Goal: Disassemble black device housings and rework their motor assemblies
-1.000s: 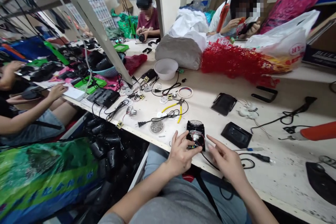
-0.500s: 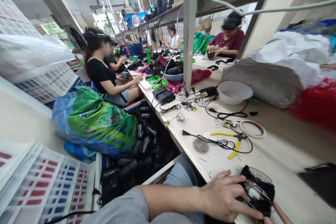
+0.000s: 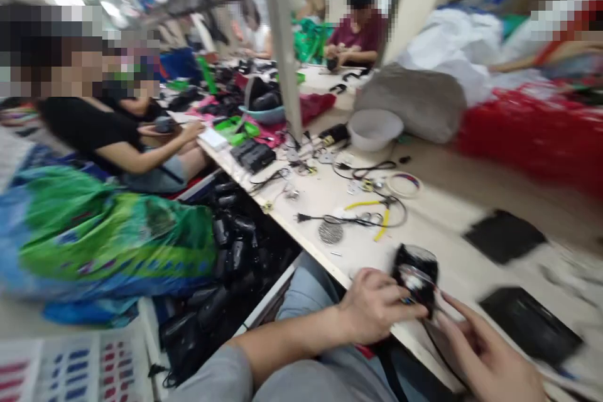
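My left hand [image 3: 380, 303] grips a black plastic appliance housing [image 3: 418, 271] at the table's front edge, fingers closed along its near side. The housing has a clear, shiny part and several coloured wires near my fingertips. From the right, my right hand [image 3: 490, 352] meets the lower right edge of the housing, index finger and thumb bent against it; blur hides the exact contact. A black cord [image 3: 440, 352] runs down from the housing beside my right hand. Beyond lie yellow-handled pliers [image 3: 385, 220], a round patch of small metal pieces [image 3: 331, 232] and a plug cord [image 3: 313, 218].
Two black flat pieces [image 3: 532, 325] lie at the right. Farther back are a tape roll [image 3: 404, 184], a white bowl [image 3: 375, 130] and a metal post [image 3: 281, 50]. Left of the table, a bin holds black housings [image 3: 238, 254] beside a green-blue sack [image 3: 113, 232]. Co-workers sit around.
My view has turned right, so the table and co-workers have shifted left. More of my right hand and both black flat pieces now show. The housing stays between my hands.
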The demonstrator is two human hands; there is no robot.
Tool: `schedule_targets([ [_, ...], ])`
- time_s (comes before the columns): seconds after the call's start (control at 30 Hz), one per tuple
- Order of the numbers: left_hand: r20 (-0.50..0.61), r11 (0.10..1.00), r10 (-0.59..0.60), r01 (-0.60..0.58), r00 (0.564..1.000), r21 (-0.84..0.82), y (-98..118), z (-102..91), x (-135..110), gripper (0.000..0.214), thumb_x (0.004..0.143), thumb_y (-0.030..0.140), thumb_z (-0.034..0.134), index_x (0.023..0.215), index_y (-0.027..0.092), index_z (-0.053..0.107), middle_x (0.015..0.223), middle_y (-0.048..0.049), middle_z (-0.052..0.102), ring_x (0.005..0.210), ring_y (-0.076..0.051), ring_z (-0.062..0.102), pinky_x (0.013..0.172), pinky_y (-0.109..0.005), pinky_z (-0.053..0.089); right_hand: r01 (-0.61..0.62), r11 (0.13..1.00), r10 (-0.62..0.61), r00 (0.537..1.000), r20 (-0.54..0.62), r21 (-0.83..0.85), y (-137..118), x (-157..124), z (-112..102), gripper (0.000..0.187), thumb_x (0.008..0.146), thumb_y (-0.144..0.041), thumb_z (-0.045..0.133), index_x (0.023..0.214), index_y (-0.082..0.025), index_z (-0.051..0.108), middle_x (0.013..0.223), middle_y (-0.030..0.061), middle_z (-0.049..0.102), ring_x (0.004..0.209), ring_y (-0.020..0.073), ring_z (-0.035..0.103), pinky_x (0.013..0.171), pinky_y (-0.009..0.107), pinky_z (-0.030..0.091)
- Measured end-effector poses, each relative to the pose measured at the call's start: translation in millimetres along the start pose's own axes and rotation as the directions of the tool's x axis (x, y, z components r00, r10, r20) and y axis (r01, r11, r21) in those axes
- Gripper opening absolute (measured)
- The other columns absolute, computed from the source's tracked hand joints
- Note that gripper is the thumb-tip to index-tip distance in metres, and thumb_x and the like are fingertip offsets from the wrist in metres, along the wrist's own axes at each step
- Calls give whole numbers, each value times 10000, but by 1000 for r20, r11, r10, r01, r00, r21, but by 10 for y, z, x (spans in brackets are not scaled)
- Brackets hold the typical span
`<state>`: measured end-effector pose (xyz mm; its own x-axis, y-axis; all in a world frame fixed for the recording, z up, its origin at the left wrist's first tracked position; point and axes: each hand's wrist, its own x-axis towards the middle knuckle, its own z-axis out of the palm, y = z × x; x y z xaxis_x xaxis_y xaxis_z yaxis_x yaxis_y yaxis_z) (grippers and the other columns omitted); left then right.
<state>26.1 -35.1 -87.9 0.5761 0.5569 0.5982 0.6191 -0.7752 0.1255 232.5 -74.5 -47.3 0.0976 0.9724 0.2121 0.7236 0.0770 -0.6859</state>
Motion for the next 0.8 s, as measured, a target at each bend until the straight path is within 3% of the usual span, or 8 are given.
schedule_targets([
  [0.1, -63, 994, -40, 34, 997, -100, -7, -27, 21, 349, 917, 200, 574, 1217, 327, 699, 1081, -12, 743, 929, -161, 590, 820, -299, 449, 83, 994, -94, 983, -155, -76, -175, 79, -125, 436, 936, -575, 513, 909, -213, 755, 687, 27, 710, 505, 160, 641, 463, 263, 501],
  [0.27, -191, 980, -24, -15, 981, -200, -44, -112, 146, 304, 957, 140, 510, 1141, 251, 725, 1041, -28, 743, 907, -172, 560, 837, -293, 461, 208, 967, -237, 948, -213, -149, -391, 185, -220, 190, 980, -257, 547, 913, -189, 712, 764, 31, 682, 646, 139, 653, 598, 239, 527],
  [0.37, -199, 977, -16, -27, 980, -209, -28, -152, 192, 304, 955, 124, 508, 1139, 237, 721, 1028, -34, 744, 896, -175, 547, 833, -295, 466, 318, 935, -344, 920, -187, -159, -522, 234, -183, 170, 981, -173, 536, 1001, -168, 704, 790, 44, 642, 717, 145, 648, 666, 250, 544],
  [0.53, -193, 985, -37, 3, 980, -175, -12, -141, 199, 255, 943, 130, 522, 989, 247, 743, 1051, -28, 746, 979, -201, 562, 913, -357, 460, 424, 862, -456, 888, -58, -279, -554, 283, -78, 275, 990, -272, 527, 1166, -170, 712, 992, 136, 631, 892, 236, 604, 732, 374, 568],
  [0.63, -191, 986, -36, 3, 981, -168, -18, -132, 190, 274, 941, 133, 521, 1026, 273, 741, 1035, -22, 745, 996, -200, 569, 937, -368, 456, 405, 855, -452, 889, -81, -325, -468, 259, -92, 249, 976, -264, 542, 1098, -168, 737, 1091, 171, 621, 1010, 288, 582, 804, 444, 552],
  [0.73, -187, 982, -37, 1, 982, -187, -25, -139, 187, 327, 949, 127, 496, 1126, 282, 723, 1021, -31, 735, 986, -194, 568, 919, -348, 470, 308, 914, -362, 912, -192, -263, -385, 180, -149, 179, 968, -229, 561, 1009, -174, 727, 977, 118, 628, 909, 232, 622, 763, 373, 550],
  [0.8, -177, 980, -42, 7, 983, -196, -26, -144, 186, 339, 946, 118, 494, 1135, 283, 722, 1021, -37, 725, 990, -189, 573, 915, -340, 479, 260, 951, -287, 943, -169, -165, -355, 98, -169, 165, 979, -216, 542, 945, -184, 701, 858, 62, 637, 787, 178, 643, 701, 303, 542],
])
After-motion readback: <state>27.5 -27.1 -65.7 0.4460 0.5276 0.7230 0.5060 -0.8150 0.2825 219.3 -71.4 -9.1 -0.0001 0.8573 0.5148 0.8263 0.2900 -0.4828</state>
